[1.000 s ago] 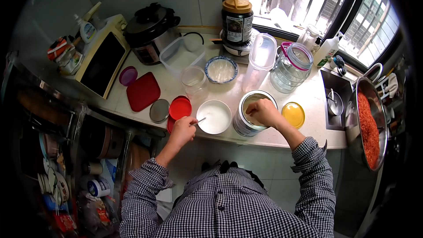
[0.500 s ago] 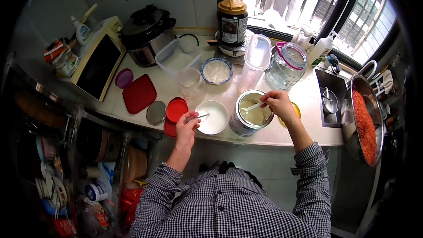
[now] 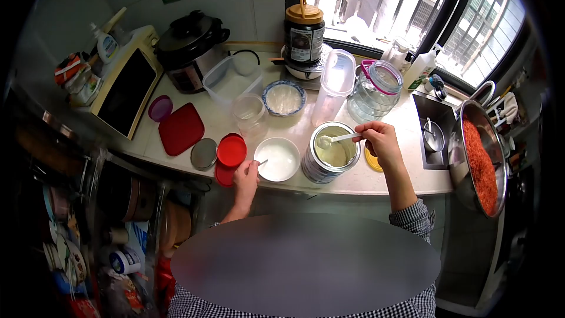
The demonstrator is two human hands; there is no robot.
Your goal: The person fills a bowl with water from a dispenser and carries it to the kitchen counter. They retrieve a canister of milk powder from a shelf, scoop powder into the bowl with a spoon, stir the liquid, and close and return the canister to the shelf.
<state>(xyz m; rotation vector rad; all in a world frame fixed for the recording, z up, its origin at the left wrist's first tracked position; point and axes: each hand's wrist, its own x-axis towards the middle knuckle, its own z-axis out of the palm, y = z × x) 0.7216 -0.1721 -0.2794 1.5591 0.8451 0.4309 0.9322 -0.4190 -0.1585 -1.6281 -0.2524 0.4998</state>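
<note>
My right hand (image 3: 379, 141) pinches the handle of a white plastic scoop (image 3: 347, 137). The scoop's bowl holds pale powder and is at the mouth of an open metal tin (image 3: 321, 172). To the left stands a white bowl (image 3: 277, 175) with white contents. My left hand (image 3: 246, 181) is at its left rim, fingers closed on a thin metal utensil (image 3: 263, 162); the utensil's far end cannot be made out. Just beyond my left fingers are a round red lid (image 3: 232, 150) and another red piece (image 3: 223, 175) partly under it.
A clear tub (image 3: 232, 79), clear jar (image 3: 248, 115), blue-rimmed bowl (image 3: 283, 99), tall plastic container (image 3: 334, 85) and glass jar (image 3: 375, 97) stand behind. A yellow lid (image 3: 373, 160) lies right of the tin. Farther right are the sink (image 3: 434, 112) and a large metal basin (image 3: 501, 171).
The scoop has shifted left and slightly up in the tin, its powder now showing. My left hand has moved lower and nearer the bowl's rim. The camera view has tilted slightly.
</note>
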